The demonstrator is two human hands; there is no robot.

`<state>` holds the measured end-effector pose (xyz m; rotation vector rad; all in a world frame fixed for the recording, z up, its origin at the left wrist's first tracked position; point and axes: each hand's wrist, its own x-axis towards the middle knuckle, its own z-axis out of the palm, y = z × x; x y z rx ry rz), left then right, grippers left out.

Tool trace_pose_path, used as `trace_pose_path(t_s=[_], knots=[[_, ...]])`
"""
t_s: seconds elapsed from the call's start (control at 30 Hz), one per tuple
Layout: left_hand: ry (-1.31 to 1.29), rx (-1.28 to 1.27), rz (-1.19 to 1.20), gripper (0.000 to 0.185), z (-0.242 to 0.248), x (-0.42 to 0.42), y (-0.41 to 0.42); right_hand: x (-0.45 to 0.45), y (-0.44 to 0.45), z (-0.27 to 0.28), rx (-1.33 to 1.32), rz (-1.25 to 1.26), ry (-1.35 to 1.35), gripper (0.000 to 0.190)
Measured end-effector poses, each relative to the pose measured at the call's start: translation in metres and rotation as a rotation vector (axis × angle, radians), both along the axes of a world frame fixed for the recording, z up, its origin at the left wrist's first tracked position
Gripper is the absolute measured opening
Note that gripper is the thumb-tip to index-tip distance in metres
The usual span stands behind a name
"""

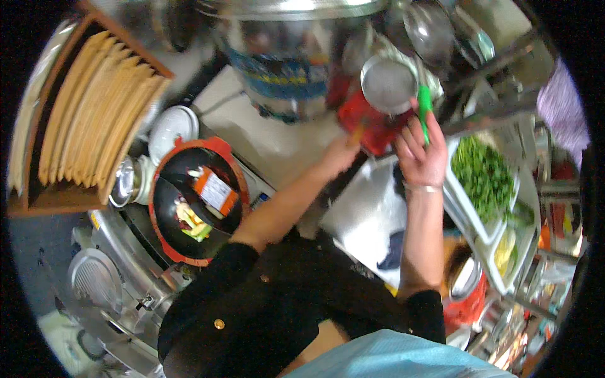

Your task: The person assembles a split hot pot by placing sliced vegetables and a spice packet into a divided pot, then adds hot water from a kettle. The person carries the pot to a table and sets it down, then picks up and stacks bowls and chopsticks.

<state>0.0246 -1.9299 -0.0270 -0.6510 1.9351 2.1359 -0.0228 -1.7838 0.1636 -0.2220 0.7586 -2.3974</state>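
My right hand (423,153) is raised at upper right, thumb and fingers around the green handle of a utensil (425,101); its working end is unclear. Close beside it is a round, white-rimmed cup or strainer (388,86). My left hand (341,153), blurred, reaches to a red plastic bag or container (364,118), near a small orange-yellow object (358,133); its grip cannot be made out. Left of my left forearm, a black pan with a red rim (164,236) holds an orange-and-white packet (216,191) and pale and green food pieces (193,219).
A large metal pot (283,71) stands ahead. Wooden slats fill a brown rack (156,61) at left, near a white lid (173,127). At right are a white tray (465,215) with chopped greens (484,179), metal bars (491,111) and a red container (468,304).
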Motion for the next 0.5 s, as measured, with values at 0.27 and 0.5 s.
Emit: trace_pose_path(t_s=[0.27,0.5], knots=[[-0.054,0.165,-0.020,0.019,0.079,0.174,-0.069,-0.038,-0.034,0.115,0.296,-0.207,0.224,0.029],[-0.097,-0.020,0.098,0.015,0.116,0.287,-0.118,-0.079,-0.127,0.178,0.588,-0.167,0.138,0.020]])
